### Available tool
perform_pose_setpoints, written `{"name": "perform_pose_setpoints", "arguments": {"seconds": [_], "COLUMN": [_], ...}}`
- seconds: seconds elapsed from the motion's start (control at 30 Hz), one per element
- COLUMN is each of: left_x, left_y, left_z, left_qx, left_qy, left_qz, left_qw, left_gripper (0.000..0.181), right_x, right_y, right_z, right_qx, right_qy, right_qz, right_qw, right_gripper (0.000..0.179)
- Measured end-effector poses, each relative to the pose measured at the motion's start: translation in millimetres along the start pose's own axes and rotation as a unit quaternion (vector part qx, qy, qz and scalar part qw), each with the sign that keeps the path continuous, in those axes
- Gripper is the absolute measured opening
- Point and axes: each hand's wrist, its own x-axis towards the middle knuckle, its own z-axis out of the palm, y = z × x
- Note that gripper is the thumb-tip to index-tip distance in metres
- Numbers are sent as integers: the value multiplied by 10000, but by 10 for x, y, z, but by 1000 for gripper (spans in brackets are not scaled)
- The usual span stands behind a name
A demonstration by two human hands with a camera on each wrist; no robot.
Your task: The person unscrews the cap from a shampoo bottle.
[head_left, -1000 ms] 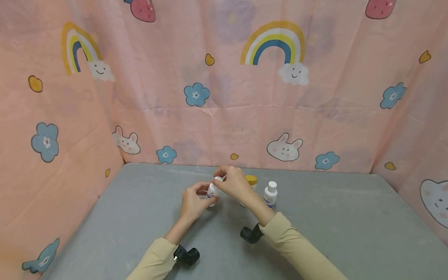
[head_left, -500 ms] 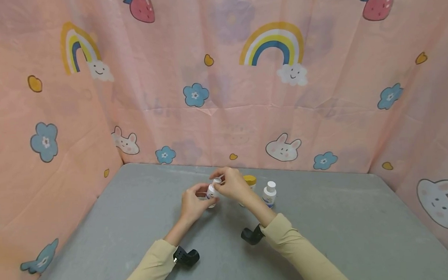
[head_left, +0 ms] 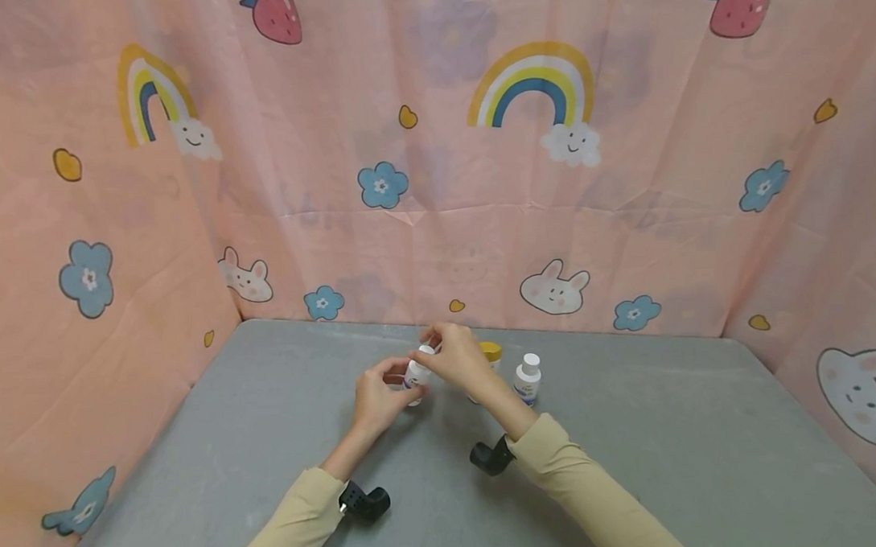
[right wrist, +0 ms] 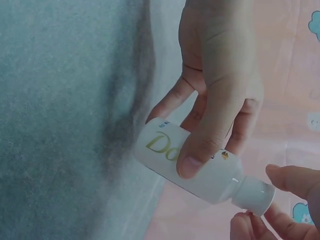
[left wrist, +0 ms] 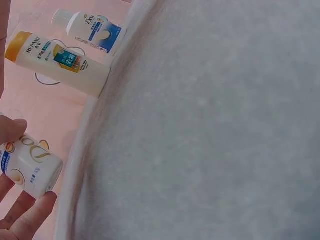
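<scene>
One small white bottle (right wrist: 215, 177) between your left hand (head_left: 379, 396) and right hand (head_left: 459, 360).
Starting at the left, your left thumb and fingers grip the bottle's body, cap end up and slightly tilted, over the grey table (head_left: 632, 444); whether its base touches is hard to tell. The left wrist view cuts off the cap end, while in the right wrist view your thumb covers some gold lettering (right wrist: 159, 143), leaving "Do" readable. Next, your right thumb and fingers close around the white cap (right wrist: 254, 195), their hold partly hidden, the hand cropped at that view's edge. Behind your right wrist stands a yellow-capped bottle (left wrist: 60, 65), mostly masked from the head camera. Farthest right, you see a second bottle (head_left: 528, 381) upright near it.
</scene>
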Motion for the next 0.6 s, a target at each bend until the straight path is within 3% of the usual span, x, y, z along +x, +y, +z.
{"name": "perform_pose_setpoints", "arguments": {"seconds": [0.27, 0.6], "left_x": [6, 6], "left_y": [-11, -4], "left_z": [4, 2], "left_qx": [19, 4], "left_qy": [-14, -10], "left_qz": [77, 36], "left_qw": [10000, 10000], "left_gripper": [37, 37], "right_x": [-7, -11], "right_y": [7, -20], "right_z": [4, -30], "right_qx": [228, 352], "right_qy": [-92, -228], "right_qz": [114, -20], "right_qw": [9996, 9991], "right_gripper": [16, 33]}}
